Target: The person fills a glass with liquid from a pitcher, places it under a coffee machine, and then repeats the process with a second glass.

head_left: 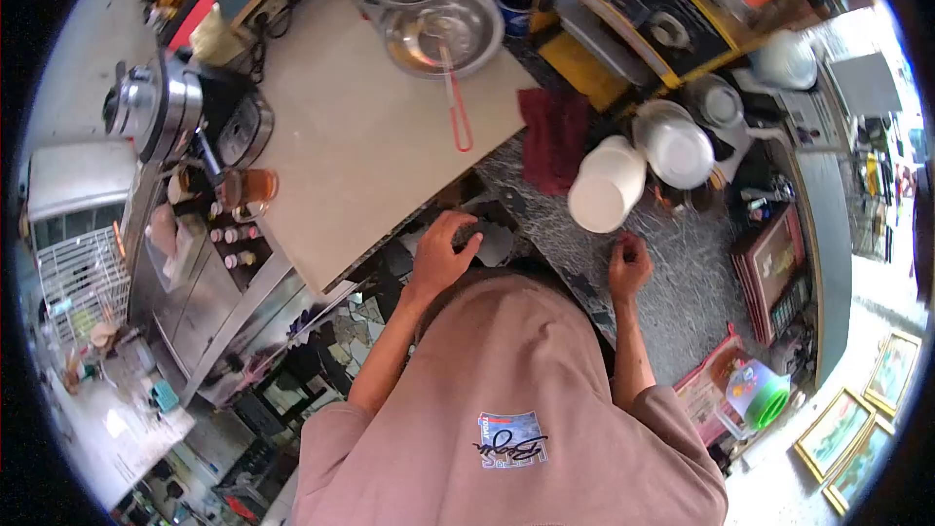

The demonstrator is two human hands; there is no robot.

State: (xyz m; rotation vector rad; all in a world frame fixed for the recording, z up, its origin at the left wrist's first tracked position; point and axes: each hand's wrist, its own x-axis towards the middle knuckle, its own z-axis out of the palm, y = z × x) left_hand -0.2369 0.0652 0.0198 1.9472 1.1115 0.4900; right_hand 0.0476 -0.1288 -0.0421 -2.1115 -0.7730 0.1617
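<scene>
My left hand (445, 249) is held in front of my body, just below the edge of the cream counter board (360, 136). Its thumb stands apart from the bent fingers, and nothing shows between them. Over the dark, scratched countertop (682, 282), my right hand (630, 266) has its fingers curled in a loose ring with nothing visible inside. Just above it lies a stack of white cups or bowls (606, 185), not clearly gripped by the hand. More white bowls (679, 146) sit behind the stack, and a dark red cloth (553, 139) lies to its left.
On the board, a metal bowl (399, 44) holds a red-handled strainer (458, 117). A coffee machine (175, 102) and a glass of amber liquid (255, 185) are at the left. Behind stands a yellow-and-black rack (633, 24). A green-rimmed container (766, 404) is at the lower right.
</scene>
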